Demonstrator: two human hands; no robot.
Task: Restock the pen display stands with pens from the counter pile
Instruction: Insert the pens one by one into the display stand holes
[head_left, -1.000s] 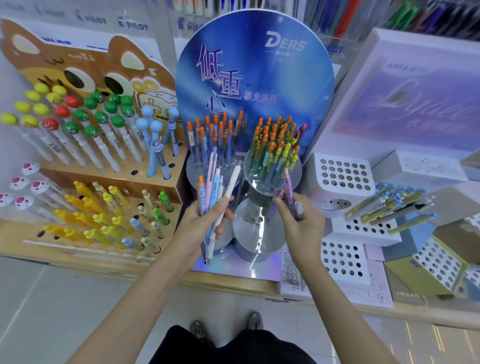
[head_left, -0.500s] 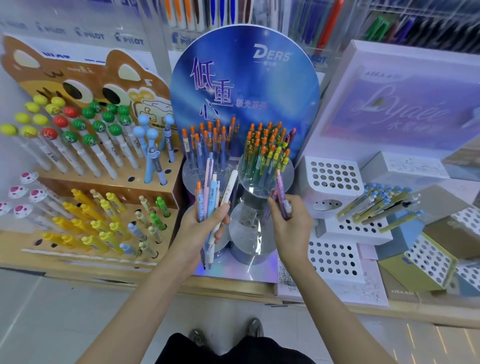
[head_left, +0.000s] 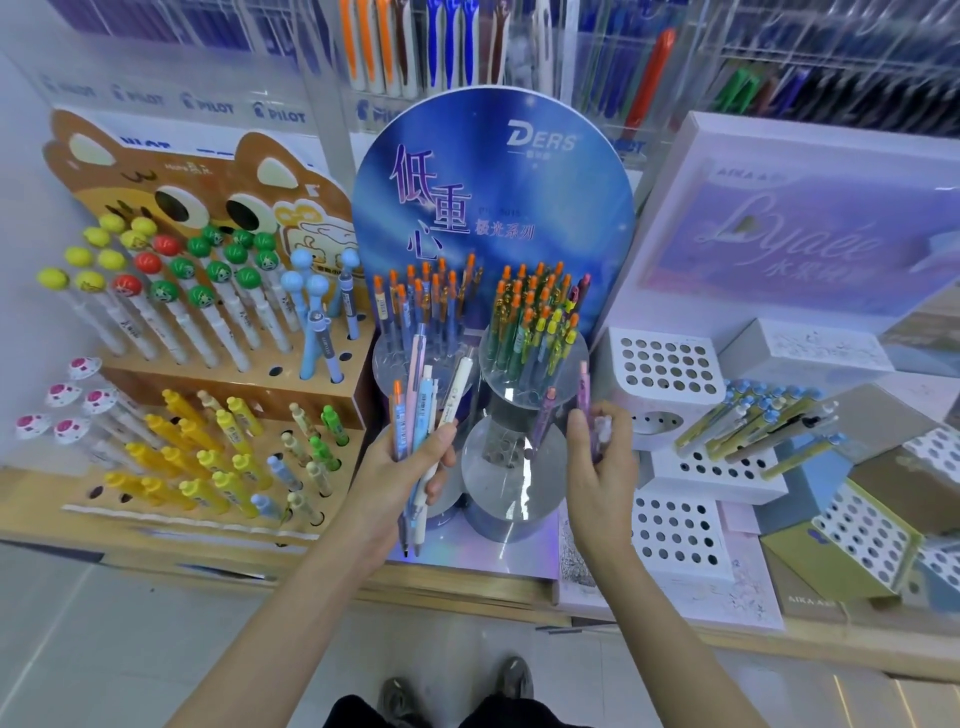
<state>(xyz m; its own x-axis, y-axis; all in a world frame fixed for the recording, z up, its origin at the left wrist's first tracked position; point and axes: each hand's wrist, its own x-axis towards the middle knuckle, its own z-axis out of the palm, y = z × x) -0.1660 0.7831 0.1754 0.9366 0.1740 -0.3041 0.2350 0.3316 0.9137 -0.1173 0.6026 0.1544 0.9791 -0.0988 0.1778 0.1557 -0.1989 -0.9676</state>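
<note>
Fingers of the left hand (head_left: 402, 470) curl round a bundle of pens (head_left: 423, 400) at centre frame, before the DERS display stand (head_left: 493, 197). Right hand (head_left: 597, 467) pinches a purple pen (head_left: 584, 400) just right of them.

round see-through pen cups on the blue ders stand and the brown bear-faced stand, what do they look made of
Round see-through pen cups: probably clear acrylic or similar plastic, glossy; pens show through the walls, with bright glints. Brown bear-faced stand: looks like printed cardboard, matte, flat cut outline and punched holes.
</note>
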